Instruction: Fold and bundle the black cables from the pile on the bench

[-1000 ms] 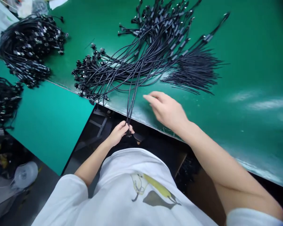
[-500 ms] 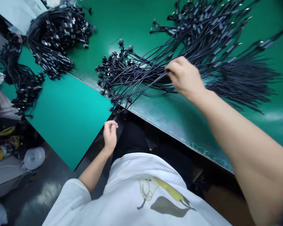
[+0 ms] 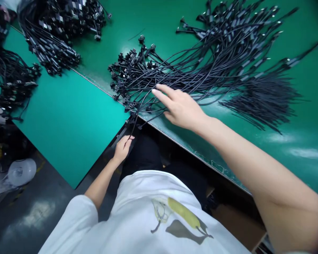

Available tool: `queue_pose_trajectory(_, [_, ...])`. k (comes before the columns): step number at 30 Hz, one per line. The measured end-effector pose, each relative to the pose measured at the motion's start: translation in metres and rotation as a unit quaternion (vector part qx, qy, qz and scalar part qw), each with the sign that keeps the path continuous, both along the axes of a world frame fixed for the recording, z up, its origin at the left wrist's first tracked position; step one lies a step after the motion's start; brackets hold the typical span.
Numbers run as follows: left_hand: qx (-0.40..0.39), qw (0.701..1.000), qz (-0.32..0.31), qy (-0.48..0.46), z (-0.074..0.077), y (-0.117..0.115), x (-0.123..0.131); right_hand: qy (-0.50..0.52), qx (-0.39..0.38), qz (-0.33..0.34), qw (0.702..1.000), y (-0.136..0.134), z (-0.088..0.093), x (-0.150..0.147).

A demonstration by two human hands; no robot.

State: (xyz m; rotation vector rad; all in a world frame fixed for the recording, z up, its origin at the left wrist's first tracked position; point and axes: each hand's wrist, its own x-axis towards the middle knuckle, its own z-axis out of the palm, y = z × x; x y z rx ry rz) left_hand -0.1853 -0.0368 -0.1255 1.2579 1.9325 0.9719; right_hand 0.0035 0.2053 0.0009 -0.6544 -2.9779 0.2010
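Observation:
Many black cables [image 3: 214, 67] lie across the green table, their dark connectors [image 3: 124, 76] bunched at the left end. Over these cables, near the table edge, is my right hand [image 3: 181, 107], fingers spread and nothing gripped between them. Below the table corner my left hand [image 3: 123, 147] is closed on a thin black cable that runs up towards the connectors. A sheaf of straight black strands [image 3: 267, 100] lies to the right of my right hand.
Two more cable bundles, one at the upper left [image 3: 53, 38] and one at the far left [image 3: 16, 81], lie around a lighter green board [image 3: 74, 123]. The table's metal edge [image 3: 185, 148] runs diagonally before me. A clear round reel [image 3: 21, 172] is at the lower left.
My right hand has moved left and slightly down, and its fingers have opened. A cable now shows in my left hand. The view has shifted a little.

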Motion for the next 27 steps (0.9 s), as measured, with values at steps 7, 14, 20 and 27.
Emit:
queue_pose_trajectory(7, [-0.021,0.969,-0.093,0.229,0.107,-0.047,-0.072,0.047,-0.126,-0.015,0.991,0.018,-0.01,-0.039])
queue_pose_trajectory(14, [0.016,0.928,0.049,0.37,0.171,-0.015,-0.101,0.177,-0.148,-0.008,0.973,0.03,0.008,-0.046])
queue_pose_trajectory(20, [-0.047,0.996,-0.057,0.051,0.174,-0.007,-0.085,0.387,-0.264,-0.162,0.868,0.026,0.021,-0.029])
queue_pose_trajectory(27, [0.213,0.943,0.212,-0.14,0.178,0.027,-0.13,0.225,-0.24,-0.124,0.936,0.015,0.008,-0.03])
